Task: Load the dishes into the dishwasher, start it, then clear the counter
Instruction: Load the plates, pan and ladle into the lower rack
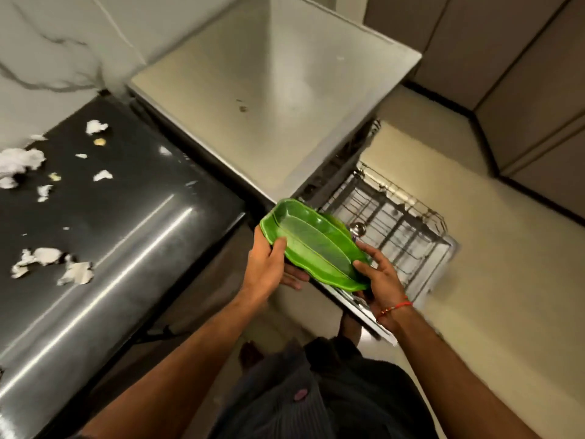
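Both hands' grip: left hand and right hand clasp glossy green scalloped dish above wire dishwasher rack.

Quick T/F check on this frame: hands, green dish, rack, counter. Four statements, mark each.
1. Both hands, left hand and right hand, hold the green leaf-shaped plastic dish. True.
2. The wire dishwasher rack is pushed in. False: it is pulled out.
3. Torn white paper scraps lie on the glossy black counter. True.
4. The dish sits in the rack. False: it is held above it.
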The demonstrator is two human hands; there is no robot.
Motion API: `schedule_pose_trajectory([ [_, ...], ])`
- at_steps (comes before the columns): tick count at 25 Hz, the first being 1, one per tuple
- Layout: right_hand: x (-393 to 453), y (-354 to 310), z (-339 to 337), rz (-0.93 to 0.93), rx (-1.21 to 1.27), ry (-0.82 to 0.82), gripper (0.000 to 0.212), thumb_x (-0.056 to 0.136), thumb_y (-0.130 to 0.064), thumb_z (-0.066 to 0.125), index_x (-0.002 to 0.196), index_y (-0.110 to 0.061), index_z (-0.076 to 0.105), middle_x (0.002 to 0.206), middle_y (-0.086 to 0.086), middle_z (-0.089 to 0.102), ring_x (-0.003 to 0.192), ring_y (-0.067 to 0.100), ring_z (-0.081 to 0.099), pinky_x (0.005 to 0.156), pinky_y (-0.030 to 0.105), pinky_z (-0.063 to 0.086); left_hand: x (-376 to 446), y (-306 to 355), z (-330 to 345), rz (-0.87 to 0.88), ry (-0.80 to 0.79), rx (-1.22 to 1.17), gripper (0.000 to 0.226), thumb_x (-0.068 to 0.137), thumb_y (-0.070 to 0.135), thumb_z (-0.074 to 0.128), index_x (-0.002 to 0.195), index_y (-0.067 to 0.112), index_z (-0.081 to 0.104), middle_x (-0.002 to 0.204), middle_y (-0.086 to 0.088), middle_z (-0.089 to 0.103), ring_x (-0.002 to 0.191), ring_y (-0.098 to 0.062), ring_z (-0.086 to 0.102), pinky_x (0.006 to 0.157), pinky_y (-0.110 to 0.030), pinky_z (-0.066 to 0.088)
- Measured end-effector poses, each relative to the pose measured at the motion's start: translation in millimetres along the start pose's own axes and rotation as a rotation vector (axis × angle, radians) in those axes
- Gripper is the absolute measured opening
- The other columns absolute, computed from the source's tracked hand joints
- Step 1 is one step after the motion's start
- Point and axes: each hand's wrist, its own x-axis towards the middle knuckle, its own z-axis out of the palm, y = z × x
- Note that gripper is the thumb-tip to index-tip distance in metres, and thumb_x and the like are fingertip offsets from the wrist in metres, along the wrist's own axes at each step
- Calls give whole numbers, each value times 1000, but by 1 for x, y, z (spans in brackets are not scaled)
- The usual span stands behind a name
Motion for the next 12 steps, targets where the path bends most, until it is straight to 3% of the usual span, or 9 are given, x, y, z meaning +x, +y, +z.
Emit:
schedule_pose_trajectory([
  [3, 32, 13, -57, 134, 46, 122, 36, 90, 8, 55, 111, -21, 63, 88, 8, 68, 68, 22, 62, 55, 31, 49, 30, -26, 59, -194, -14, 71, 17, 106, 12, 33, 124, 13, 34, 95, -31, 66, 52, -32, 69, 39, -35, 54],
  [7, 90, 45, -99, 247, 36, 158, 38, 84, 13, 61, 101, -21, 60, 89, 0, 66, 67, 15, 61, 58, 28, 44, 101, -80, 106, -409, 29, 176, 26, 107, 15, 34, 130, 5, 35, 97, -29, 66, 50, -27, 70, 38, -32, 53],
  [9, 126, 60, -112, 288, -13, 85, 36, 83, 9, 66, 102, -20, 59, 86, -6, 68, 65, 10, 62, 57, 27, 45, 141, -111, 118, -494, 80, 203, 31, 107, 16, 35, 135, 4, 36, 104, -31, 66, 47, -24, 69, 37, -31, 52],
  [12, 202, 95, -135, 287, -173, -61, 38, 82, 2, 72, 111, -19, 58, 84, -6, 67, 64, 7, 62, 52, 22, 45, 209, -167, 133, -553, 172, 254, 23, 108, 15, 36, 129, 8, 33, 98, -19, 63, 38, -16, 64, 34, -30, 51],
])
